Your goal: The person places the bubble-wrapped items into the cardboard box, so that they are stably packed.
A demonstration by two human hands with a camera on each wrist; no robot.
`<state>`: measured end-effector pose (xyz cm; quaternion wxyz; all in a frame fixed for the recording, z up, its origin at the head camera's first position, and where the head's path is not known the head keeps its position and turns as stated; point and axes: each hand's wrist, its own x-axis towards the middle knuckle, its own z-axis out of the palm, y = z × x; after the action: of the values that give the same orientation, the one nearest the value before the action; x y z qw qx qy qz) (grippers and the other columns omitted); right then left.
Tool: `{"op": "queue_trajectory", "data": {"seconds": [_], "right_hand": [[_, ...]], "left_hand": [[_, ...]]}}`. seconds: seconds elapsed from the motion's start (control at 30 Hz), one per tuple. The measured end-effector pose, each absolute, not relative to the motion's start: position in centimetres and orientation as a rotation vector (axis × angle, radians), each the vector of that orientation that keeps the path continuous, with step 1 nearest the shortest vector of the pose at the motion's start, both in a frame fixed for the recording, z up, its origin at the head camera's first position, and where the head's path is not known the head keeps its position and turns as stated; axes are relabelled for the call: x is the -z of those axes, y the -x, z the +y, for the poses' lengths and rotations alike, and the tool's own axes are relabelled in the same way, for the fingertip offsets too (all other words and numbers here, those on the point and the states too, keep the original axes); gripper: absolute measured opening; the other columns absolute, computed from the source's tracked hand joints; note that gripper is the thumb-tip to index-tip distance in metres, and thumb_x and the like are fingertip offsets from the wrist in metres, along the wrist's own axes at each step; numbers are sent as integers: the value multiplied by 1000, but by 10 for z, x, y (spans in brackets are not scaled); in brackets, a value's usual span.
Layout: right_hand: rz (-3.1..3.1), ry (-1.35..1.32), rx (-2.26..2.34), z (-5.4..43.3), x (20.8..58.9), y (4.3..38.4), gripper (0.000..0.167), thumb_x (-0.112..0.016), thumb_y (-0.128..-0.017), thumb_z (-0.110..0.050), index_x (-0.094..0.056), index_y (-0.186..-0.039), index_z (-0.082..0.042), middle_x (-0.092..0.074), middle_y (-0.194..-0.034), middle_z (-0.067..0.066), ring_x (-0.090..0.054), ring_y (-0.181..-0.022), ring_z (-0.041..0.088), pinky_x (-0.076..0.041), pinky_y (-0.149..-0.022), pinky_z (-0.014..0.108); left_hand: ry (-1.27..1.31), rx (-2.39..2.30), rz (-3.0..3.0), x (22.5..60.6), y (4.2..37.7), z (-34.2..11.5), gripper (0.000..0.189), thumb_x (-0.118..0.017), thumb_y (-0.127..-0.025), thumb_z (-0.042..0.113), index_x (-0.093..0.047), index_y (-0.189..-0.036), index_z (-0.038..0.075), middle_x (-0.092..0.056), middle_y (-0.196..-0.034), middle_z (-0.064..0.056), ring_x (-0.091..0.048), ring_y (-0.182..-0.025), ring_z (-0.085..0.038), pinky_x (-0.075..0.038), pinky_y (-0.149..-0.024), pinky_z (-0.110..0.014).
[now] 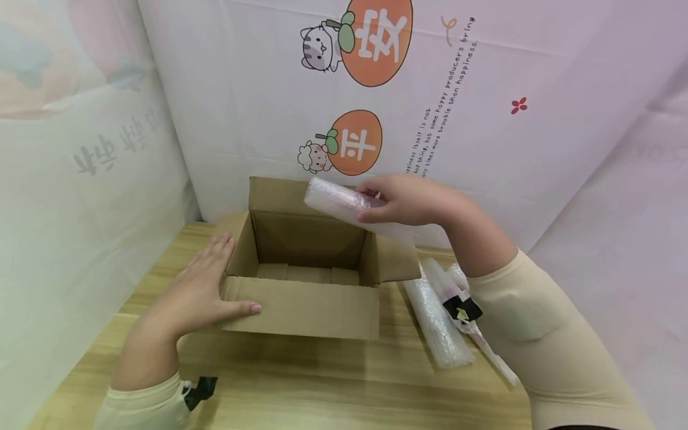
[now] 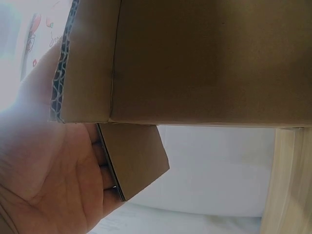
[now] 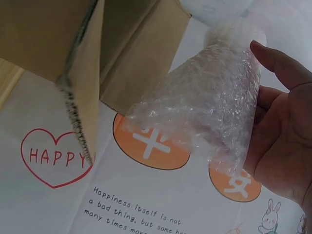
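Observation:
An open cardboard box [image 1: 301,307] stands on the wooden table with its flaps folded outward. My left hand [image 1: 196,289] rests on the box's left and front flaps, fingers straight and thumb apart; the left wrist view shows its palm against the cardboard flap [image 2: 134,156]. Above the box's back right corner, my right hand [image 1: 405,200] holds a roll of bubble wrap [image 1: 335,200] between thumb and fingers. In the right wrist view this bubble wrap [image 3: 209,97] flares out loosely toward one end. Whatever is inside the roll is hidden.
More bubble-wrapped rolls [image 1: 438,322] lie on the wooden table [image 1: 301,388] to the right of the box, partly beneath my right forearm. A printed white cloth [image 1: 242,89] hangs right behind the box, with further cloth on both sides.

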<state>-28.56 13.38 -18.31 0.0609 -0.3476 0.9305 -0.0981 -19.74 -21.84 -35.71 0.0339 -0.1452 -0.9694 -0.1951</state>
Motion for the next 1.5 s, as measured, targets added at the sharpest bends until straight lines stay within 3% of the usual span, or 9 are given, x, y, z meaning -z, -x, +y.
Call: {"op": "queue_trajectory", "data": {"seconds": [0.17,0.3,0.53,0.7,0.87,1.1,1.2,1.37,1.5], "right_hand": [[2729,1066,256,114,179,289,28,-67,-92,-40,-59,-111,-21,-47,-82,1,-46,-76,15,-39,-68,33],[2684,1061,200,96,178,292,29,-66,-91,-42,-60,-111,-22,-52,-86,-1,-50,-80,15,-42,-70,32],[2588,1064,100,64,179,296,22,-66,-91,-37,-58,-93,-16,-46,-80,-2,-46,-75,12,-37,-65,29],[2538,1021,38,47,187,301,20,-66,-90,-34,-58,-94,-16,-50,-86,-2,-46,-78,12,-39,-66,28],[2532,1010,-43,34,200,309,23,-67,-88,-37,-56,-91,-16,-50,-91,-2,-46,-80,12,-38,-66,29],[2464,937,-102,18,216,320,29,-68,-90,-37,-48,-84,-16,-42,-80,-3,-38,-71,12,-34,-63,30],[2456,904,-114,12,220,323,25,-69,-90,-36,-53,-89,-17,-49,-84,-3,-44,-76,12,-42,-68,30],[2440,823,-102,2,227,328,27,-71,-89,-34,-61,-107,-18,-59,-106,-1,-53,-98,17,-54,-83,38],[2432,778,-88,-4,234,332,26,-71,-89,-32,-61,-107,-16,-59,-105,0,-53,-96,17,-54,-81,37]], "left_hand": [[447,598,-2985,356,196,-218,133,-58,-69,85,5,-158,9,7,-165,-8,3,-152,-36,-8,-121,-60],[448,593,-2987,355,196,-218,134,-58,-68,85,6,-158,9,8,-165,-9,3,-152,-36,-8,-121,-60],[444,591,-2991,355,196,-219,134,-58,-68,86,6,-158,9,9,-165,-9,4,-152,-36,-8,-120,-61],[444,594,-2977,357,197,-219,133,-59,-68,85,4,-158,9,6,-165,-9,2,-152,-36,-8,-121,-60],[444,584,-2962,358,198,-220,133,-59,-68,86,2,-158,9,4,-166,-9,1,-152,-35,-10,-121,-60],[447,586,-2981,357,198,-221,134,-58,-68,86,3,-158,8,5,-166,-9,3,-152,-35,-8,-121,-59],[444,584,-2982,356,198,-222,134,-57,-68,87,3,-158,8,5,-166,-9,3,-152,-35,-9,-121,-60],[440,593,-2985,356,197,-222,134,-58,-67,87,3,-158,8,5,-166,-9,3,-152,-35,-9,-121,-60],[445,587,-2979,357,198,-222,134,-59,-67,86,2,-158,7,4,-165,-10,2,-152,-35,-9,-121,-60]]}}
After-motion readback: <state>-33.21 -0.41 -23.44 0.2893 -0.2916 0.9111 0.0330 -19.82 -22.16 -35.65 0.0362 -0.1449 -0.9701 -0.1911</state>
